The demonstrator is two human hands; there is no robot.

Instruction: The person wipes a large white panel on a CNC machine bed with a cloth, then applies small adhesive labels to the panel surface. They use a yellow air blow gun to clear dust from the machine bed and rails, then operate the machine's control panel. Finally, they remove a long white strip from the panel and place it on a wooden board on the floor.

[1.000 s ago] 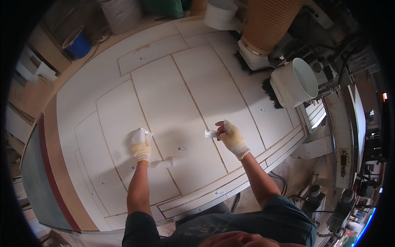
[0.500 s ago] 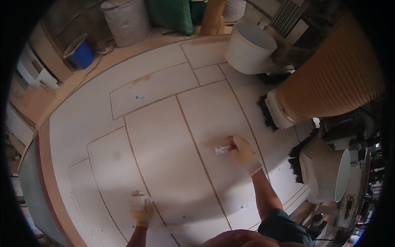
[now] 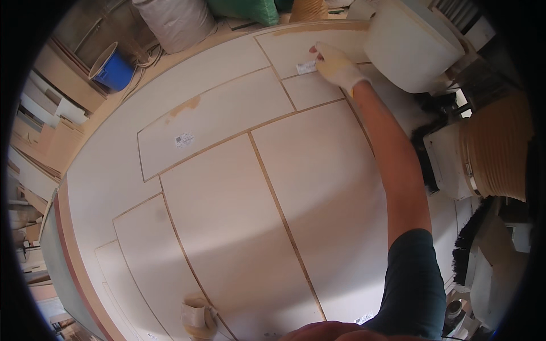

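My right hand (image 3: 336, 67), in a pale work glove with fingertips bare, reaches far forward over the white cut panel. Its fingers pinch a small white printed label (image 3: 306, 68) by the edge, close above a far rectangle; whether the label touches the surface I cannot tell. Low in the picture my left hand (image 3: 199, 328), gloved too, is closed around a white stack or roll of labels (image 3: 193, 312). Brown grooves divide the large white panel (image 3: 216, 210) into rectangles. Another label (image 3: 183, 141) lies on the rectangle at the far left.
Along the right stand machine parts: a white round duct (image 3: 412, 48), a ribbed tan hose (image 3: 497, 148) and a black brush skirt (image 3: 472, 238). Past the panel's far edge are a blue bin (image 3: 112, 71), a pale sack (image 3: 176, 25) and a green sack (image 3: 244, 10). Board offcuts lean at left.
My right hand has moved far forward, carrying the label from over a middle rectangle to a far one. The view has shifted, and my left hand sits lower in it, still gripping the labels.
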